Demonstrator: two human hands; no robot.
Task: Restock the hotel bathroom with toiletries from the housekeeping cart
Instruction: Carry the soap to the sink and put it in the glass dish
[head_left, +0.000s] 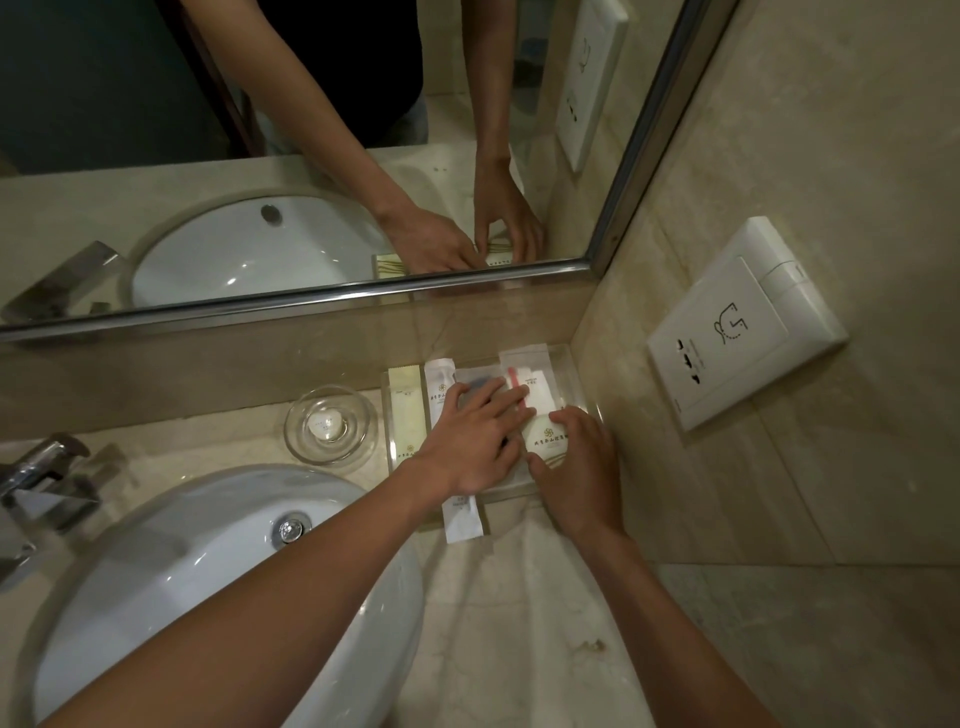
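A clear acrylic tray sits in the counter's back right corner, filled with wrapped toiletries. A pale yellow packet lies at its left, a long white packet beside it sticks out over the front rim, and a packet with a red toothbrush lies at the back. My left hand rests flat on the middle packets, fingers spread. My right hand pinches a cream packet with a printed logo between thumb and fingers at the tray's right front.
A round glass dish with a small wrapped soap stands left of the tray. The white basin and chrome tap fill the left. A mirror runs along the back; a wall socket plate is on the right wall.
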